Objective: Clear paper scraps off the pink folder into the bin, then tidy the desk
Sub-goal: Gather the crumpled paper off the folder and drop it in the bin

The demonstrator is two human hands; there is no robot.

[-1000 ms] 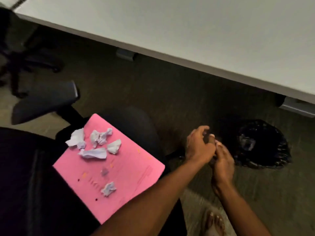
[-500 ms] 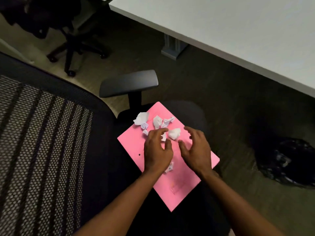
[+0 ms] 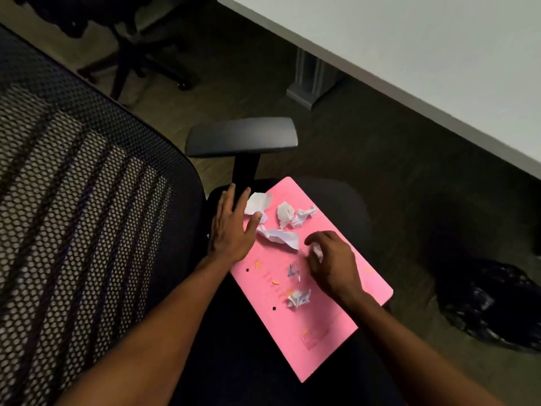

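A pink folder lies on the black seat of an office chair. Several crumpled white paper scraps sit on it: a cluster near the far end, a long one in the middle, and small ones nearer me. My left hand lies flat with straight fingers at the folder's left edge, its fingertips touching the far scrap. My right hand is curled over the folder and pinches a small white scrap. The bin, lined with a black bag, stands on the floor to the right.
The chair's mesh backrest fills the left side, and its armrest juts out beyond the folder. A white desk runs across the upper right, with a grey leg below. Another chair base stands at the far left.
Both hands came back from the bin to the folder. The left hand has spread flat toward the folder's left edge. The right hand has curled onto a small scrap.
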